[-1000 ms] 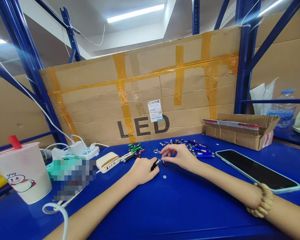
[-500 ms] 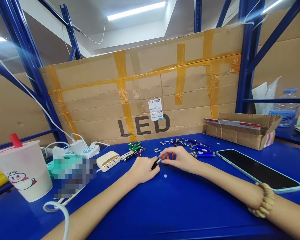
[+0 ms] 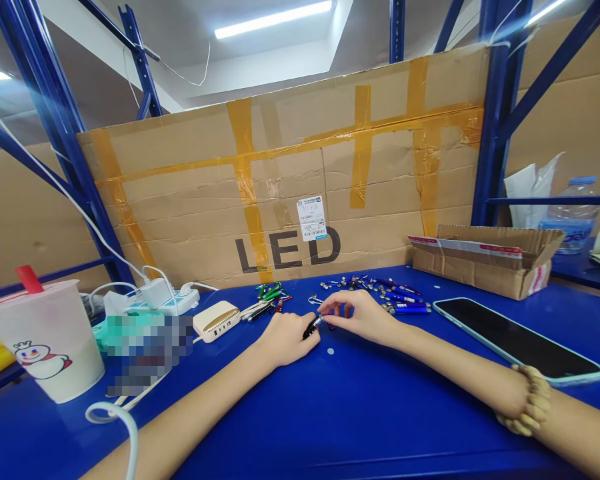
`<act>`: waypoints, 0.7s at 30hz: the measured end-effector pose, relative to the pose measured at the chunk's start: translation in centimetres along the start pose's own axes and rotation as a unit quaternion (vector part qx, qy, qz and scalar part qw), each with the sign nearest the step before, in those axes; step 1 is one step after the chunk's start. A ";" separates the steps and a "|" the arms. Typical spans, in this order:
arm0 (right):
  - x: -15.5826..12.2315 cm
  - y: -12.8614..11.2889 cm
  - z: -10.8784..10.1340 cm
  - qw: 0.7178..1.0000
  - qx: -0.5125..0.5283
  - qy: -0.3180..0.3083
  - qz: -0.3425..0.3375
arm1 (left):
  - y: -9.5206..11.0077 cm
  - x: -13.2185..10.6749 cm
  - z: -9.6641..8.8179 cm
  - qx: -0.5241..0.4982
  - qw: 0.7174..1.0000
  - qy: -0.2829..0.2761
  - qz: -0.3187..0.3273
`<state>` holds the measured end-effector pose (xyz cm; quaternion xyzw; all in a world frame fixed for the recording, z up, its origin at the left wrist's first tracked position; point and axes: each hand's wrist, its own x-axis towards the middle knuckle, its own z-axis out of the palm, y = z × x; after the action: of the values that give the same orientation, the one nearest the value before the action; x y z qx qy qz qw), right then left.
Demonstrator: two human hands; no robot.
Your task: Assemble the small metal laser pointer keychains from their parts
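left hand (image 3: pixel 286 339) gripped one black mini flashlight (image 3: pixel 312 327); right hand (image 3: pixel 361 317) pinched its far end; both were above the blue tabletop (image 3: pixel 360 413)

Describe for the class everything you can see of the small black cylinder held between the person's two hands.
The small black cylinder is a slim, pen-like tube with a dark, slightly glossy body and a silvery, metal-looking end. It slants across the gap between the hands, its black part gripped in the left hand and its silvery end at the fingertips of the right hand. Any markings are too small to tell.
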<state>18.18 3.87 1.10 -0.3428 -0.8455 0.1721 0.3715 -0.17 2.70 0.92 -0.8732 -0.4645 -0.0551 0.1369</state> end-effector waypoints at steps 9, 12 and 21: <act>0.0 0.0 0.0 1.000 -0.002 0.010 -0.005 | 0.0 0.0 0.0 -0.003 1.000 0.000 0.000; 0.0 0.1 0.0 1.000 -0.003 0.009 -0.007 | 0.0 0.0 0.0 -0.004 1.000 0.001 0.001; -0.1 0.0 0.0 1.000 -0.005 0.006 -0.005 | 0.1 -0.1 -0.1 -0.004 1.000 -0.005 0.002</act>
<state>18.23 3.80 1.10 -0.3417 -0.8459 0.1637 0.3754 -0.16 2.58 1.02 -0.8749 -0.4632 -0.0526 0.1314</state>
